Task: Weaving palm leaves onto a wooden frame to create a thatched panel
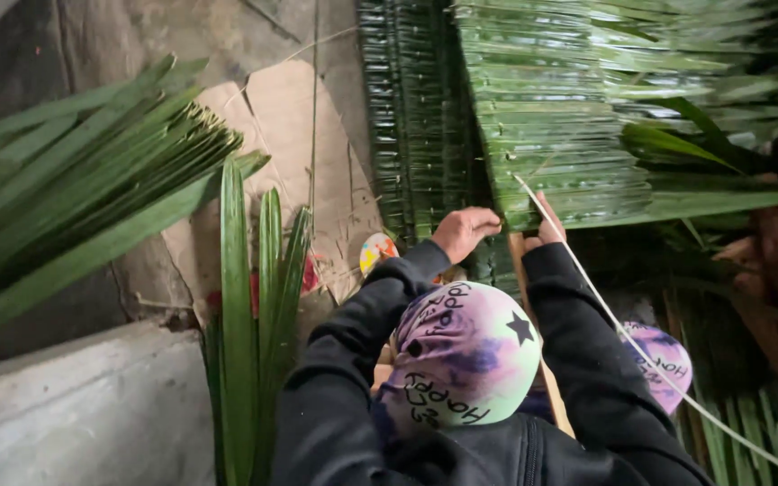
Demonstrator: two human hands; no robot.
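We press our left hand (463, 232), fingers curled, on the edge of the leaf mat (551, 126). Our right hand (547, 225) (mostly hidden) pinches a pale strip (623, 337) there.

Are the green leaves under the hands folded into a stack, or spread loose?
Folded and stacked: the leaf stack shows flat, even layers.

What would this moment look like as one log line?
left hand: on leaf mat edge | right hand: holding pale strip | loose leaves: left
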